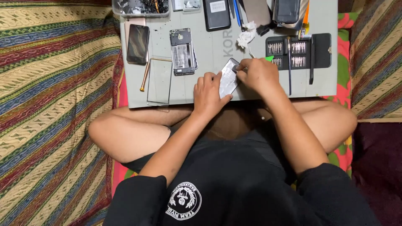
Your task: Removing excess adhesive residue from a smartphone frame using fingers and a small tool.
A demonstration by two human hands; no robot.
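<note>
My left hand (208, 95) grips the lower edge of a grey phone panel (229, 76) that lies tilted on the grey work mat (209, 46). My right hand (258, 75) rests at the panel's upper right corner, pinching a small green pick (269, 58). An opened phone (182, 51) with its insides showing lies to the left on the mat.
A clear glass sheet (159, 81) and a brass-coloured rod (145, 75) lie at the mat's left, beside a dark phone (137, 43). A black case of screwdriver bits (298, 52) sits to the right. More phones, a parts tray (140, 7) and a crumpled tissue (246, 35) line the far edge. Striped cloth surrounds the mat.
</note>
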